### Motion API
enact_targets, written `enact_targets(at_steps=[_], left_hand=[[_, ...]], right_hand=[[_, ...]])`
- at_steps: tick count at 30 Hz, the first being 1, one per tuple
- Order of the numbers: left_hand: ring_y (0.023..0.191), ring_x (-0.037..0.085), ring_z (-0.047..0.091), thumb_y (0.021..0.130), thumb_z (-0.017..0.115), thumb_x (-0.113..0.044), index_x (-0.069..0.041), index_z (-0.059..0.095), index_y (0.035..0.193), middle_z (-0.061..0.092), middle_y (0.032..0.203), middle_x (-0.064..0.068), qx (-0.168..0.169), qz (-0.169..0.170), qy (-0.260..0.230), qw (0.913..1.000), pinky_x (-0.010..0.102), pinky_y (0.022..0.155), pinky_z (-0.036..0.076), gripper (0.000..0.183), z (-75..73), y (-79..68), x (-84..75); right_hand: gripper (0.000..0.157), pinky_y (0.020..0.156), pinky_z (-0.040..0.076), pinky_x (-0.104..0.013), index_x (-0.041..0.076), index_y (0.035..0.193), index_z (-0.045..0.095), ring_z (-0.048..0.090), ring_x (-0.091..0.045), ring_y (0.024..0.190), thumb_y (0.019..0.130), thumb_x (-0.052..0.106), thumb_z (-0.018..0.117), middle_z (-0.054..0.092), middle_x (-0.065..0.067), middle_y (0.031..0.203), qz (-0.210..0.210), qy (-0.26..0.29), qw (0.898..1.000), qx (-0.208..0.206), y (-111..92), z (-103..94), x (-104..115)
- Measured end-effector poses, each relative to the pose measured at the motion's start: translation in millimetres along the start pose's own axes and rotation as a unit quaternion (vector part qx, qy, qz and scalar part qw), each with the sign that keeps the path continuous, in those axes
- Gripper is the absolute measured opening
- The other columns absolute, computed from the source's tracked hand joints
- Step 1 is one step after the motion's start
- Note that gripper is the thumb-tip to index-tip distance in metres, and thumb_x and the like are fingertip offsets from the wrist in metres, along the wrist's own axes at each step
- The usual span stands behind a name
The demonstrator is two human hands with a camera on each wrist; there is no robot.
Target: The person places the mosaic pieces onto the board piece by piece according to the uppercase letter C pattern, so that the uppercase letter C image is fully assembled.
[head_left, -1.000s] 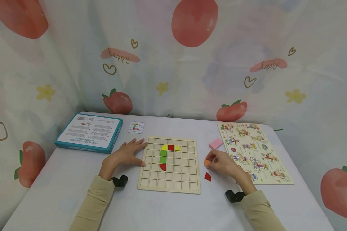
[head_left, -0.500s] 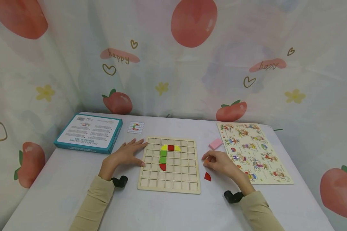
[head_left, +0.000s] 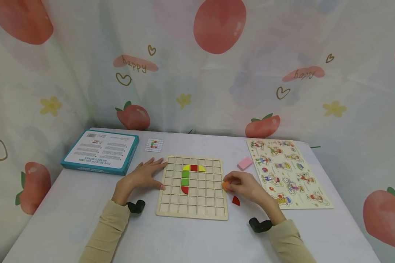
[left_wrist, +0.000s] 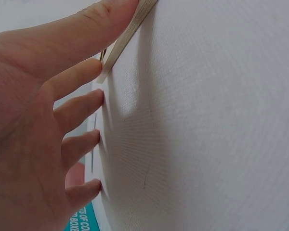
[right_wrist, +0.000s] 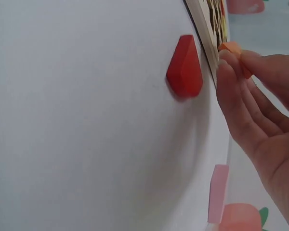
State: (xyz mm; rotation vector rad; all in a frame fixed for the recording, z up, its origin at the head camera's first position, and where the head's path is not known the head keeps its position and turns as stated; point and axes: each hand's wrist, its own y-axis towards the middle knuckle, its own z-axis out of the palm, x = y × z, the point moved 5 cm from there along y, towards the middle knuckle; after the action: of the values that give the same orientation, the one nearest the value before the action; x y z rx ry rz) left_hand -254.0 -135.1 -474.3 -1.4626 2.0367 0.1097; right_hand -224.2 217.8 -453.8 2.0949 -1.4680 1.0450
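Note:
A wooden grid board [head_left: 192, 211] lies mid-table, with yellow, red and green pieces forming a hooked column in its cells. At its left edge my left hand [head_left: 144, 178] rests with fingers spread, thumb touching the rim; the left wrist view shows the thumb against the board's side [left_wrist: 127, 38]. My right hand [head_left: 245, 185] pinches a small orange block [head_left: 225, 186] between thumb and fingers, right at the board's right edge. The right wrist view shows the same orange block [right_wrist: 231, 47] at the fingertips. A red quarter-circle block [head_left: 236, 201] lies on the table just below that hand.
A pink block [head_left: 244, 163] lies beyond the right hand. A puzzle board with cartoon figures [head_left: 288, 175] is at the right. A small pattern card [head_left: 154, 145] and a teal-edged box [head_left: 100, 151] lie at the back left. A printed curtain [head_left: 197, 91] hangs behind the table.
My right hand has moved left with the orange block, from the table beside the red quarter-circle to the board's right edge. My left hand has stayed in place.

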Motion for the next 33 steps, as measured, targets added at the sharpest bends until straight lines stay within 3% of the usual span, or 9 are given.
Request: enact_targets(at_steps=[11,19,33], left_hand=[[0.160,0.040,0.008,0.082,0.085,-0.042,-0.018,0.038,0.160,0.024,0.171,0.010,0.000,0.002,-0.006,1.0000,0.068,0.126,0.002,0.094,-1.1,-0.7,-1.1],[0.160,0.041,0.008,0.081,0.086,-0.042,-0.018,0.039,0.160,0.025,0.171,0.011,0.000,0.002,-0.005,1.0000,0.068,0.126,0.002,0.095,-1.9,-1.4,-1.9],[0.159,0.042,0.007,0.081,0.086,-0.040,-0.018,0.038,0.160,0.025,0.171,0.011,0.005,0.001,-0.016,0.9999,0.068,0.125,0.001,0.095,-1.7,-0.7,-1.5]], right_hand=[[0.027,0.077,0.058,-0.020,-0.002,0.120,0.069,0.068,-0.017,0.089,0.093,0.000,0.068,0.074,-0.011,0.104,-0.023,0.051,0.998,0.037,4.4,20.8,16.7],[0.026,0.077,0.056,-0.020,0.002,0.117,0.073,0.065,-0.015,0.085,0.091,0.002,0.073,0.073,-0.006,0.098,-0.037,0.006,0.999,0.037,10.6,29.7,31.9],[0.025,0.076,0.055,-0.020,0.003,0.113,0.075,0.064,-0.012,0.084,0.089,0.008,0.078,0.072,-0.002,0.093,-0.047,0.008,0.998,0.045,21.4,47.0,51.1]])
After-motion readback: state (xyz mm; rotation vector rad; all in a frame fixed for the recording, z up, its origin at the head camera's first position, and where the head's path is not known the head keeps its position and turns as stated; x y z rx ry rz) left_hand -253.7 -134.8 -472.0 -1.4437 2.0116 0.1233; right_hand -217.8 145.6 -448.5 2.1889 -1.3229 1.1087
